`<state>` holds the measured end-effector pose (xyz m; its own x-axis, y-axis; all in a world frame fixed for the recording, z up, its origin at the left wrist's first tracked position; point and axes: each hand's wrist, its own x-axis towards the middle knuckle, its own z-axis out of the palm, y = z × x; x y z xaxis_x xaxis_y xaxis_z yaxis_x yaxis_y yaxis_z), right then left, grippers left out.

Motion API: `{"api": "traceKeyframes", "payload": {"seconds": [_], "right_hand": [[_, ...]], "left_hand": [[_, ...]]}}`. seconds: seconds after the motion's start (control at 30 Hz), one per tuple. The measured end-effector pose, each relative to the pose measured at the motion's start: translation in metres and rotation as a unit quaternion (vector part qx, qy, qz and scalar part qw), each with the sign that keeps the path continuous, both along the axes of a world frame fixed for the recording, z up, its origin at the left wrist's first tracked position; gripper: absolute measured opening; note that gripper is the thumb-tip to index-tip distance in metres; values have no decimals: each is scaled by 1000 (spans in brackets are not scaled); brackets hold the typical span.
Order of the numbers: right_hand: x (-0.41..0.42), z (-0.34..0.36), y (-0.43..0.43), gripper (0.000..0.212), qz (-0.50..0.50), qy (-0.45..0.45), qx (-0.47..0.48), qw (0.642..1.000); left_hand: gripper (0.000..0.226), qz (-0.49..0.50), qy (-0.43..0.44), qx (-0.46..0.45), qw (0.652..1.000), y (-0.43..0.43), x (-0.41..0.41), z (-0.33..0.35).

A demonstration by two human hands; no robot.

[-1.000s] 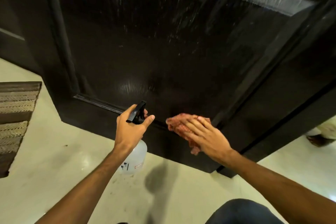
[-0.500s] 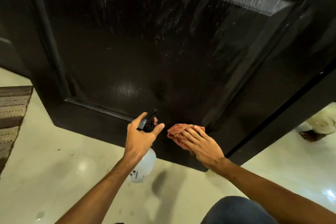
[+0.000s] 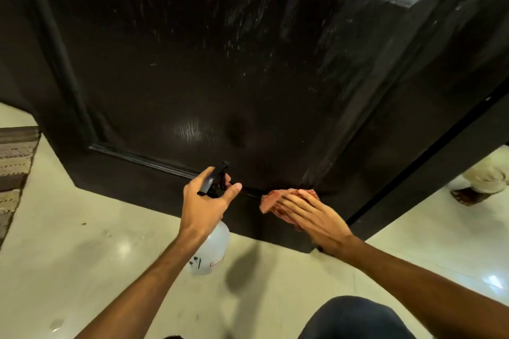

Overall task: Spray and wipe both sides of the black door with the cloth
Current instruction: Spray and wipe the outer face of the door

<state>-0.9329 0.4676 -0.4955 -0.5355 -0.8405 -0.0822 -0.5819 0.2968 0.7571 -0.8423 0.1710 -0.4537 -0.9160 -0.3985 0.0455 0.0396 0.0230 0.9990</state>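
The black door [image 3: 248, 69] fills the upper view, its glossy panel streaked with spray drops. My left hand [image 3: 203, 206] grips a clear spray bottle [image 3: 210, 250] by its black trigger head, nozzle aimed at the door's lower rail. My right hand [image 3: 311, 217] lies flat, fingers spread, pressing a red-patterned cloth [image 3: 281, 197] against the bottom rail near the door's right corner. Most of the cloth is hidden under my fingers.
A pale glossy tiled floor [image 3: 82, 256] lies below the door. A striped mat [image 3: 13, 170] sits at the left edge. Another person's foot [image 3: 468, 195] and trouser leg show behind the door at the right. My knee [image 3: 355, 319] is at the bottom.
My right hand has slid the cloth along the bottom rail toward the right corner. The left hand keeps the bottle beside it, and the view has shifted slightly.
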Motion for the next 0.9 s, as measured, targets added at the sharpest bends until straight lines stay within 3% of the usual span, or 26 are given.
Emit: {"api": "traceKeyframes", "payload": {"seconds": [0.13, 0.27, 0.47, 0.7, 0.9], "right_hand": [[-2, 31, 35, 108, -2, 49, -93, 994], [-5, 83, 17, 89, 3, 94, -205, 974], [-19, 179, -28, 89, -37, 167, -369, 913], [-10, 244, -53, 62, -45, 173, -469, 865], [-10, 248, -67, 72, -69, 177, -514, 837]], "left_hand": [[19, -26, 11, 12, 1000, 11, 4, 5], [19, -57, 26, 15, 998, 28, 0, 22], [18, -85, 92, -17, 992, 44, -16, 83], [17, -81, 157, -26, 984, 47, -27, 150], [22, -29, 157, -47, 986, 35, -33, 167]]}}
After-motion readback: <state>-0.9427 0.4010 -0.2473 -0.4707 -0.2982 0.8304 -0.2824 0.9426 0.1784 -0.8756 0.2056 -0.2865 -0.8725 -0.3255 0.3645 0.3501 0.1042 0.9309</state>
